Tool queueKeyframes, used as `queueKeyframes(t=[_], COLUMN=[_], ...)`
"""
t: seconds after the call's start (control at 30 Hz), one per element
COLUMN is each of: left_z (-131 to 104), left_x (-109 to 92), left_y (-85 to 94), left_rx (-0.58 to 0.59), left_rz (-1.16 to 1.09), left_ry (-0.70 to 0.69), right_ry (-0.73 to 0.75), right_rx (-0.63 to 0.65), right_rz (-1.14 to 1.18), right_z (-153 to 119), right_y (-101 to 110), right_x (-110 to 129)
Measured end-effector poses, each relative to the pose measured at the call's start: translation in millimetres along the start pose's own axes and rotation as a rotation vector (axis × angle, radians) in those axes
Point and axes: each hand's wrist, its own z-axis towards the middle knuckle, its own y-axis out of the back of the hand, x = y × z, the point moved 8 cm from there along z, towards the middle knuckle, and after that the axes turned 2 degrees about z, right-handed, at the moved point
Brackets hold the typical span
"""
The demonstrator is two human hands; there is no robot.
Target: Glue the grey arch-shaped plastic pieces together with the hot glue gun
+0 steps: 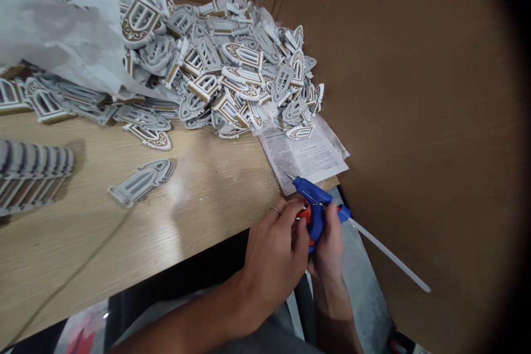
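A blue hot glue gun [316,215] with an orange trigger is held near the table's front edge, its metal nozzle pointing to the upper left. A long whitish glue stick [390,254] sticks out of its back. My right hand [331,249] is wrapped around the gun's body and handle from the right. From the left, the curled fingers of my left hand [274,249], with a ring on one, grip it at the trigger. To the left on the table lies a grey arched window-shaped piece [143,181], away from both hands.
Many white and gold window-shaped pieces [244,61] are heaped at the back, partly beside a white bag [74,27]. A row of them [33,174] stands at left. Printed paper [305,152] lies under the heap's edge. A brown cardboard wall [423,94] rises at right.
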Motion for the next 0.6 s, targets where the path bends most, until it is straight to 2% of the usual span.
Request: queueKeyframes(t=[0.1,0.27,0.47,0.6], left_z=[-2.9,-4.0,-1.7,-1.8], left_x=[0.7,-3.2,-9.6,-11.7], left_y=[-1.7,0.7,12.5,19.7], left_rx=[0.032,0.016,-0.034,-0.068], left_rz=[-0.008,-0.025,-0.010,-0.004], left_ry=[-0.001,-0.028,-0.075,-0.081], right_ry=[0.023,-0.009,-0.120,-0.131], right_rx=[-0.086,-0.119,-0.075,-0.024], right_rz=[0.048,0.082,0.187,0.194], right_z=[-1.5,-2.0,0.7,1.1], right_y=[6.8,11.0,8.9,5.2], right_x=[3.2,0.7,-10.0,-9.7])
